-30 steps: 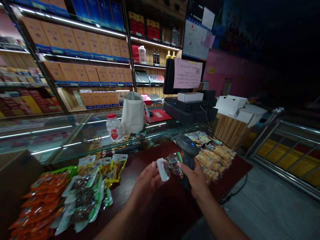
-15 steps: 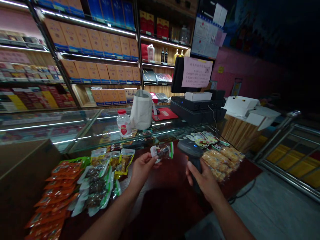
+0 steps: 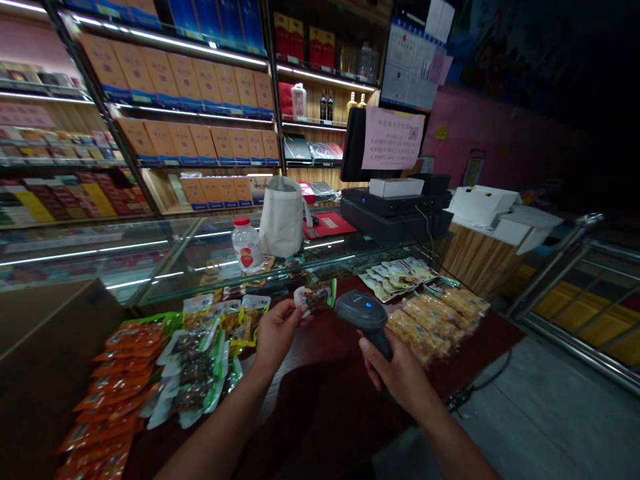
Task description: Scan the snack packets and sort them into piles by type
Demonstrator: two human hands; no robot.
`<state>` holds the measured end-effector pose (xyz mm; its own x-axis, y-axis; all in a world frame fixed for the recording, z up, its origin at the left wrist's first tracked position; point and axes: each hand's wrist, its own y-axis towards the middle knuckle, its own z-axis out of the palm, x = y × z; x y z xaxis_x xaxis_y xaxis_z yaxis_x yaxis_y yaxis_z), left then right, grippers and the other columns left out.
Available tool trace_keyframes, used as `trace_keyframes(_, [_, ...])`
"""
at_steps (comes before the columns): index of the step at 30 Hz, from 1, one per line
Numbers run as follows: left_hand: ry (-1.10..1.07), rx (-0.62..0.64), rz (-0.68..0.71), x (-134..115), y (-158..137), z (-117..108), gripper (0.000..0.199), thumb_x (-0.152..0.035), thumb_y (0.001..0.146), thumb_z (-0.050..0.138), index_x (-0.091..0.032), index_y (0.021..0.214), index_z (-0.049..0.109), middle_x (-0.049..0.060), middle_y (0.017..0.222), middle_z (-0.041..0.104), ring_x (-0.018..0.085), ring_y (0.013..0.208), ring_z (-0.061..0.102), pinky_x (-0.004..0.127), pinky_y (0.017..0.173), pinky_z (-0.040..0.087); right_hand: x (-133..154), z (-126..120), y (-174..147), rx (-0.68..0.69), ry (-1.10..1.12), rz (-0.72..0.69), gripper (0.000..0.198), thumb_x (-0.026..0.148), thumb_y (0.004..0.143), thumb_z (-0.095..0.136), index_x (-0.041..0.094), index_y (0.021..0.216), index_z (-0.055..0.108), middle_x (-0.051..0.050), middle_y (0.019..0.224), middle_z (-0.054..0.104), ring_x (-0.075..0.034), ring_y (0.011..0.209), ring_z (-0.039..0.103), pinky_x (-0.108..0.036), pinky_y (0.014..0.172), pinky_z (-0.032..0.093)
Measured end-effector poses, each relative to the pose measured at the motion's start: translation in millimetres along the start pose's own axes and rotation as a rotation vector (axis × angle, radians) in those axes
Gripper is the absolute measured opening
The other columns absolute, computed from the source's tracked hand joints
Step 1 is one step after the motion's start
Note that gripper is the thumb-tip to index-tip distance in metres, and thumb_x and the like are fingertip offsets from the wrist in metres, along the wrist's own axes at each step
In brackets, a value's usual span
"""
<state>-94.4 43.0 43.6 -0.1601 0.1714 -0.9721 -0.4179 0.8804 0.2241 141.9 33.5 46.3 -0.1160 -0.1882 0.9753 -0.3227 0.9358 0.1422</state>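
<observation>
Between the thumb and fingers of my left hand [image 3: 278, 332] is one end of a small clear snack packet [image 3: 318, 297] with a green edge and dark contents. My right hand [image 3: 393, 363] is wrapped round the handle of a dark grey barcode scanner [image 3: 362, 312], whose head points left at the packet, a short gap apart. Left of my left hand lie similar green-edged packets [image 3: 193, 377], yellow-edged packets [image 3: 247, 321] and a stack of orange packets [image 3: 107, 400]. Beyond my right hand are clear packs of pale yellow food [image 3: 440, 317] and white-green packets [image 3: 397, 275].
A glass counter [image 3: 175, 267] runs behind the dark red table [image 3: 310, 413]. On it stand a red-capped bottle [image 3: 246, 245], a white bag [image 3: 281, 217] and a black till with a monitor [image 3: 355, 147]. A cardboard box [image 3: 55, 347] is at left, a metal railing [image 3: 585, 267] at right.
The scanner and my right hand have moved left and slightly up, nearer the packet. My left hand has shifted a little left and up with the packet.
</observation>
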Motion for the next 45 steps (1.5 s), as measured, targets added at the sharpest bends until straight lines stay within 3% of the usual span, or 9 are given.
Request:
trace_keyframes(5, [0.096,0.001,0.003,-3,-2,0,0.022,-0.041,0.076,0.068,-0.019,0.076,0.068,0.001,0.072,0.076,0.022,0.07,0.075,0.03,0.068,0.059,-1,1,0,-0.009,0.006,0.008,0.043,0.059,0.089,0.057,0.018,0.098,0.062,0.01,0.048,0.048,-0.01,0.038,0.044,-0.021,0.041,0.036])
trace_keyframes(13, [0.181,-0.007,0.019,2,-8,4,0.021,-0.037,0.079,0.062,-0.019,0.069,0.062,0.001,0.066,0.072,0.022,0.068,0.075,0.028,0.063,0.056,-1,-4,-11,-0.003,-0.018,0.032,0.045,0.064,0.089,0.056,0.019,0.094,0.061,0.009,0.047,0.049,-0.012,0.04,0.047,-0.023,0.043,0.039])
trace_keyframes(20, [0.126,-0.005,-0.004,3,-16,7,0.017,-0.036,0.077,0.063,-0.019,0.072,0.062,0.0,0.068,0.071,0.021,0.067,0.074,0.028,0.061,0.057,-4,-7,-18,0.027,0.044,0.035,0.045,0.063,0.089,0.057,0.018,0.095,0.061,0.01,0.047,0.046,-0.01,0.038,0.044,-0.023,0.041,0.038])
trace_keyframes(24, [0.121,-0.03,-0.009,5,-19,3,0.024,-0.04,0.075,0.066,-0.019,0.066,0.058,0.001,0.064,0.07,0.022,0.068,0.074,0.029,0.062,0.058,-2,-10,-20,0.045,0.039,0.027,0.044,0.061,0.089,0.056,0.017,0.095,0.061,0.01,0.046,0.046,-0.011,0.038,0.044,-0.022,0.041,0.037])
trace_keyframes(31, [0.009,-0.075,-0.063,2,-37,-6,0.04,-0.053,0.064,0.079,-0.017,0.074,0.066,0.0,0.068,0.07,0.02,0.062,0.071,0.03,0.062,0.058,-9,-16,-30,0.06,0.049,0.059,0.048,0.064,0.087,0.059,0.017,0.093,0.063,0.009,0.042,0.047,-0.012,0.038,0.045,-0.023,0.044,0.04])
trace_keyframes(35, [0.056,-0.201,-0.091,-3,-51,-40,0.043,-0.054,0.062,0.08,-0.016,0.079,0.066,0.001,0.066,0.07,0.019,0.058,0.069,0.028,0.058,0.057,-26,-29,-34,0.125,0.084,0.132,0.055,0.069,0.085,0.059,0.016,0.101,0.062,0.008,0.048,0.05,-0.011,0.04,0.045,-0.023,0.043,0.039])
trace_keyframes(40, [0.186,-0.5,-0.132,-14,-50,-124,0.029,-0.042,0.069,0.073,-0.017,0.081,0.063,-0.001,0.057,0.066,0.015,0.048,0.061,0.024,0.052,0.052,-44,-46,-37,0.134,0.124,0.176,0.057,0.071,0.085,0.059,0.017,0.104,0.06,0.006,0.059,0.055,-0.011,0.044,0.048,-0.023,0.044,0.04])
trace_keyframes(43, [0.448,-0.542,-0.247,-19,-36,-166,0.018,-0.034,0.075,0.063,-0.017,0.083,0.064,-0.001,0.054,0.063,0.016,0.048,0.061,0.025,0.051,0.052,-47,-50,-38,0.131,0.148,0.182,0.057,0.071,0.085,0.059,0.017,0.102,0.06,0.006,0.06,0.055,-0.01,0.043,0.047,-0.023,0.043,0.039])
trace_keyframes(45, [0.623,-0.533,-0.304,-21,-27,-181,0.014,-0.028,0.075,0.06,-0.017,0.08,0.064,0.0,0.051,0.061,0.018,0.047,0.062,0.028,0.05,0.053,-48,-51,-39,0.138,0.143,0.18,0.057,0.071,0.086,0.059,0.017,0.104,0.06,0.006,0.06,0.055,-0.01,0.043,0.048,-0.023,0.043,0.04])
